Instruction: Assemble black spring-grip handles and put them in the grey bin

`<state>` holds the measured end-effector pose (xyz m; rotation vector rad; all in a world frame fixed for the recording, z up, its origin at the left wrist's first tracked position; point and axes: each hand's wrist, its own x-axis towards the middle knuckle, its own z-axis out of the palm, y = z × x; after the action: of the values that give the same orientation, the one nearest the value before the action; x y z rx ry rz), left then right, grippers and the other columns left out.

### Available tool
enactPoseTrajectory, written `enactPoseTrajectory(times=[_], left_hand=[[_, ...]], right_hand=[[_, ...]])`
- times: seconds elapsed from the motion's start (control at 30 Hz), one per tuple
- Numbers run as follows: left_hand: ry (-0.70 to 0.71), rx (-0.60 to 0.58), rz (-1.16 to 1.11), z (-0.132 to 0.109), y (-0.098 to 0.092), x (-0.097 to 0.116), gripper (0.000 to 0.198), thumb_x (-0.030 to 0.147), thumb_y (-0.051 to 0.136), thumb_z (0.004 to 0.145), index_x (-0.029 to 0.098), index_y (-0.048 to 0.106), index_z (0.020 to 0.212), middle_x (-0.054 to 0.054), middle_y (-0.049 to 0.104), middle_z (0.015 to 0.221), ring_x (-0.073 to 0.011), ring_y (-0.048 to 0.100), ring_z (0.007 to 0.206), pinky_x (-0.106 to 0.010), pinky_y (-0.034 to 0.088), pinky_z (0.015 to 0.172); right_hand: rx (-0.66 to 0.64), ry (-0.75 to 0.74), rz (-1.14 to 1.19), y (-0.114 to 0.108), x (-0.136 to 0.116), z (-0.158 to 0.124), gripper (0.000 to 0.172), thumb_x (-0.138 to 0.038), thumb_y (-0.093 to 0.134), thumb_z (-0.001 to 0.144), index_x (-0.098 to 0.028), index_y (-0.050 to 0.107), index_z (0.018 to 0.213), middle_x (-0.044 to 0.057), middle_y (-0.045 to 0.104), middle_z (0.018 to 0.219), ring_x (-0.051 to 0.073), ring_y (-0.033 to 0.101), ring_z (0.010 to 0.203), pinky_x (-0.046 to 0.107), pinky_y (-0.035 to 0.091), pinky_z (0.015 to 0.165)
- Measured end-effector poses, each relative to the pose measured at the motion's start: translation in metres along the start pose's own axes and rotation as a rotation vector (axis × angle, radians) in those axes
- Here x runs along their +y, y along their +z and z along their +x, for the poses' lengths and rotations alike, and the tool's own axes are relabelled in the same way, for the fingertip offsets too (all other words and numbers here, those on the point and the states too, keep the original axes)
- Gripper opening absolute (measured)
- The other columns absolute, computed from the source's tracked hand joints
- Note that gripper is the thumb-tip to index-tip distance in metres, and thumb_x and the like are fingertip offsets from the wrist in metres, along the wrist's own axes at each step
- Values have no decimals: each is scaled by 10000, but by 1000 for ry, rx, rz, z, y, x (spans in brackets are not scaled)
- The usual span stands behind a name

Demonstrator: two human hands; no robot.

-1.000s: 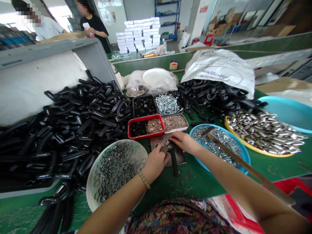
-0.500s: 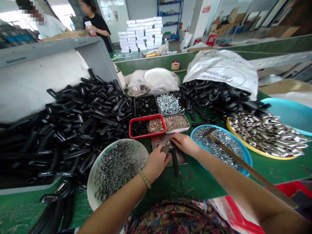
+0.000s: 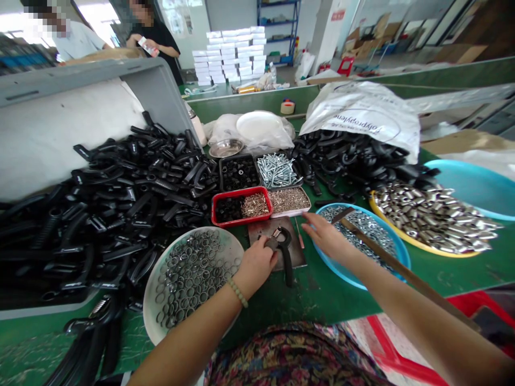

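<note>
My left hand (image 3: 257, 260) is closed on a black curved handle part (image 3: 287, 260), which has a small shiny metal piece (image 3: 276, 232) at its upper end. The part rests over a flat metal plate (image 3: 298, 256). My right hand (image 3: 324, 234) is apart from it, fingers stretched out and nothing visible in them, at the near left rim of a blue basin (image 3: 322, 256) of small metal pieces. Just left of its fingertips lies a thin screwdriver-like tool (image 3: 300, 239) with a reddish handle.
A pale bowl of metal rings (image 3: 151, 316) stands left of my hands. Beyond the plate sit a red tray (image 3: 241, 219), a tray of screws (image 3: 277, 170) and other small trays. A hammer-like tool (image 3: 386, 254) lies across the basin. Black parts (image 3: 153, 182) fill a grey crate.
My right hand has left the handle part and moved right, uncovering the metal piece and the thin tool. My left hand keeps its hold in nearly the same place.
</note>
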<state>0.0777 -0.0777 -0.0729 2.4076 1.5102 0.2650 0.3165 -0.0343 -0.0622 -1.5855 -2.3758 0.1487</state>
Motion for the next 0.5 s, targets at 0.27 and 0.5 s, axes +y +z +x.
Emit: enactPoseTrajectory(times=[0.27, 0.5], left_hand=[[61, -59, 45, -8, -2, -3, 244, 282, 442, 902, 140, 636, 860, -112, 515, 1152, -200, 591, 870, -349, 517, 773], [5, -42, 28, -7, 1, 2, 195, 257, 459, 886, 154, 611, 951, -102, 521, 1112, -199, 597, 865, -343, 512, 777]], right_hand=[[-79, 392, -336, -21, 89, -91, 426, -364, 350, 916, -126, 521, 1225, 192, 650, 1056, 343, 637, 888, 486, 514, 695], [-94, 250, 208, -26, -23, -54, 444, -322, 305, 947, -235, 359, 1379, 113, 692, 1056, 270, 692, 873, 373, 558, 706]])
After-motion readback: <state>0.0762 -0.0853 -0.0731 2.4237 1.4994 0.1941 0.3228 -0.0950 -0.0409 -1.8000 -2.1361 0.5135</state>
